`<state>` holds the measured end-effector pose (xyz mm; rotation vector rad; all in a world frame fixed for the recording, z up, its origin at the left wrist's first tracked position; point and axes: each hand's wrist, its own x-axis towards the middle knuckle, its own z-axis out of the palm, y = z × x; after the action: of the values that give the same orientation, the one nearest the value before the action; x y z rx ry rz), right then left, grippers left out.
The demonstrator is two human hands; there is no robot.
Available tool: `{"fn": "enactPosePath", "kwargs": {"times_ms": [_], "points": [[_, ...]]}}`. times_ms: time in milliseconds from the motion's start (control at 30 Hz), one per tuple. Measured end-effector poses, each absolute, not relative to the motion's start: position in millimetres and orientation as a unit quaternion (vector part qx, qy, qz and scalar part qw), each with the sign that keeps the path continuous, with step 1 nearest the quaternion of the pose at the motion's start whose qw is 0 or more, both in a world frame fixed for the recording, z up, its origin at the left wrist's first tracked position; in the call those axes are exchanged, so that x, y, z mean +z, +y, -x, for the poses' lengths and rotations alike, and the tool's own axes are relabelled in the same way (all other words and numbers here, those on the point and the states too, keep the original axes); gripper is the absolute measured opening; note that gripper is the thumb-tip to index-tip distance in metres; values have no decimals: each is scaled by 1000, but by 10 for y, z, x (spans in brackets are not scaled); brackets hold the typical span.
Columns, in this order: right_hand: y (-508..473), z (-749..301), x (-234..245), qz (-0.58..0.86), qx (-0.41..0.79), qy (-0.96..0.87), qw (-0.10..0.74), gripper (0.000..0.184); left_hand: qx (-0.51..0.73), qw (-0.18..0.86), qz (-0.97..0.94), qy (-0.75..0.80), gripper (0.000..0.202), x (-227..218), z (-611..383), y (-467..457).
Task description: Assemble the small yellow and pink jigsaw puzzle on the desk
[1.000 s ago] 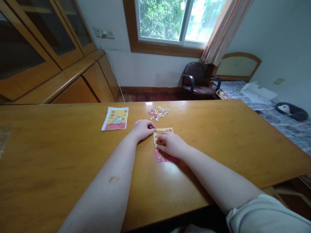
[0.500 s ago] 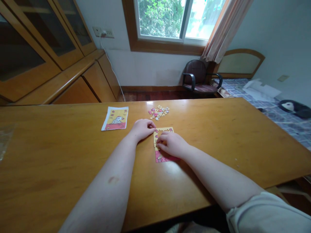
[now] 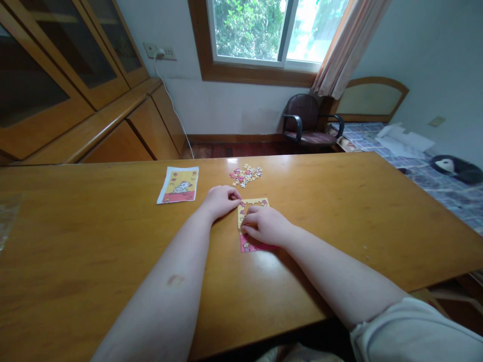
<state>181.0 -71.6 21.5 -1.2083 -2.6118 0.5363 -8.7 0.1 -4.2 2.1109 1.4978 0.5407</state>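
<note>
A partly assembled jigsaw puzzle (image 3: pixel 253 247) lies flat on the wooden table, its border yellow at the top and pink at the bottom, with bare wood inside. My left hand (image 3: pixel 223 200) has its fingers bent together against the puzzle's upper left corner. Across the right side of the puzzle reaches my right hand (image 3: pixel 266 223), thumb and fingers closed on a puzzle piece at the left border, where yellow meets pink. The fingertips largely cover that piece. Beyond my hands is a pile of loose puzzle pieces (image 3: pixel 245 175), pink, yellow and white.
A picture card (image 3: pixel 178 186) with a white animal on yellow and pink lies left of the pile. Clear plastic (image 3: pixel 8 218) rests at the table's left edge. Behind the wooden table (image 3: pixel 113 241) stand an office chair (image 3: pixel 307 120) and a bed (image 3: pixel 396 146).
My right fingertips have shifted slightly down along the puzzle's left border, and the border there looks straighter. My left hand stays at the corner.
</note>
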Motion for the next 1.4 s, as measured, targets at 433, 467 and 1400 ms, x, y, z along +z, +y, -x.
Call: {"fn": "enactPosePath", "kwargs": {"times_ms": [433, 467, 1400], "points": [[-699, -1815, 224, 421, 174, -886, 90, 15, 193, 241, -777, 549, 17, -20, 90, -7], [-698, -1816, 220, 420, 172, -887, 89, 16, 194, 241, -777, 548, 17, -22, 91, -6], [-649, -1859, 181, 361, 205, -903, 107, 15, 189, 244, -775, 551, 16, -12, 96, -2]]}}
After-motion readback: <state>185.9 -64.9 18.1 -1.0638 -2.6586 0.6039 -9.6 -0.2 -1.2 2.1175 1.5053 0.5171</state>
